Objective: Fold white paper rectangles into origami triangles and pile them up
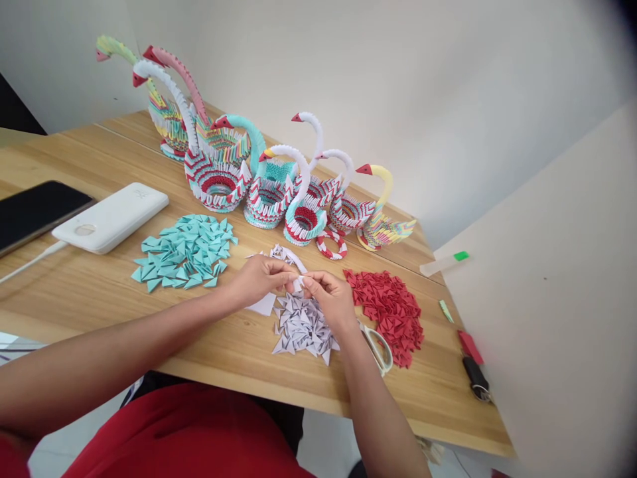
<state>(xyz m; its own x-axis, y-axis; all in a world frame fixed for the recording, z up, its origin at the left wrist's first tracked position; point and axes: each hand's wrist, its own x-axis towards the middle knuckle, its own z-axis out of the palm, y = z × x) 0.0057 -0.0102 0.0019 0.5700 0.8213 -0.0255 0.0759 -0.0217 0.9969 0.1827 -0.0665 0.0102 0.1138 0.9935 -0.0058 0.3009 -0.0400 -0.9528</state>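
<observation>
My left hand (263, 279) and my right hand (332, 295) meet over the table, both pinching one small white paper piece (298, 284) between thumbs and fingertips. Beneath them lies a heap of folded white paper triangles (303, 326). A flat white paper slip (263, 305) rests on the wood below my left hand. Just behind my fingers are more white folded pieces (281, 252), partly hidden. Close to my right wrist, a pair of scissors (383, 350) shows its pale handle; my forearm and the red pieces cover parts of it.
Turquoise triangles (186, 252) lie left, red triangles (391, 312) right. Several paper swans (219, 179) stand along the back, beside a red-and-white ring (332, 245). A white power bank (112, 216) and a phone (40, 212) are far left. A glue tube (442, 264) and black key fob (475, 377) sit right.
</observation>
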